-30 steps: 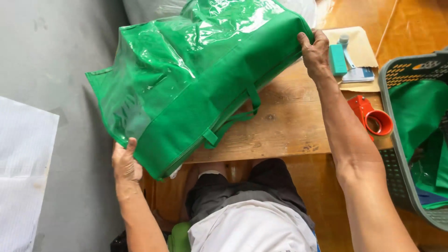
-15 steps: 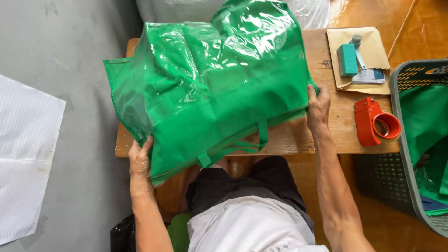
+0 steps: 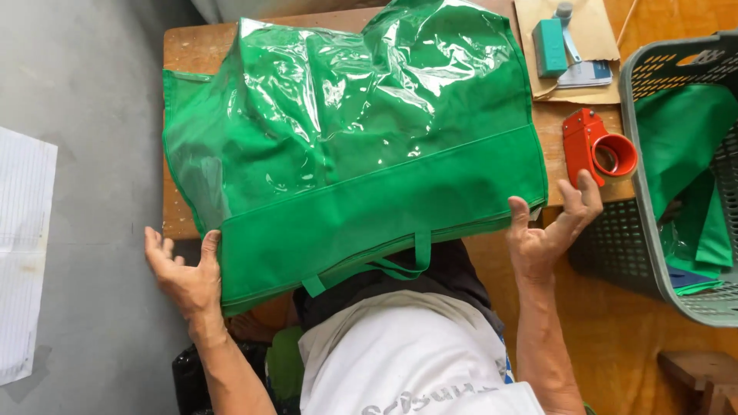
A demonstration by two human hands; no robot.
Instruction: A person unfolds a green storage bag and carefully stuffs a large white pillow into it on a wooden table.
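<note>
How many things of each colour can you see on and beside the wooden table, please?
Green: 3 (big bag, small block, cloth in the basket)
Red: 1 (tape dispenser)
Grey: 1 (basket)
Tan: 1 (envelope)
Total: 6

The big green bag (image 3: pixel 346 146) covers most of the wooden worktop (image 3: pixel 184 46), so only its left strip, far corner and right end show; whatever lies beneath cannot be seen. The bag's top runs out past the upper edge. Its contents stay unclear behind the glare on the clear plastic panel. The grey basket (image 3: pixel 653 253) is cut off by the right edge, and the green fabric (image 3: pixel 676 138) inside it is only partly seen. The white sheet (image 3: pixel 23 253) on the floor is cropped at the left. The brown envelope (image 3: pixel 592 31) is clipped at the top. The print on the white shirt (image 3: pixel 407 361) is cut by the bottom edge.
</note>
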